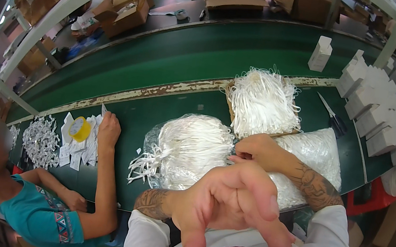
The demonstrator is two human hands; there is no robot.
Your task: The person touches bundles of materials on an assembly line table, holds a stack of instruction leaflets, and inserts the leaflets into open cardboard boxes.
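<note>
My left hand (234, 203) is raised close to the camera, palm showing, with its fingers spread and nothing in them. Beyond it, my right hand (261, 152) rests over the bench with curled fingers; whatever they pinch is too hidden to make out. Just left of the right hand lies a bundle of white cords (194, 146) on clear plastic wrap, their ends trailing to the left. Behind that hand, a heap of white looped cords (264, 103) fills a shallow cardboard tray. Under my right forearm is a stack of clear plastic bags (316, 154).
Scissors (333, 116) lie right of the cords, near stacked white boxes (378, 112). One white box (320, 54) stands on the green belt (182, 63). At left, a co-worker's hand (109, 132) is by paper slips (91, 150), a yellow tape roll (80, 129) and small white pieces (40, 141).
</note>
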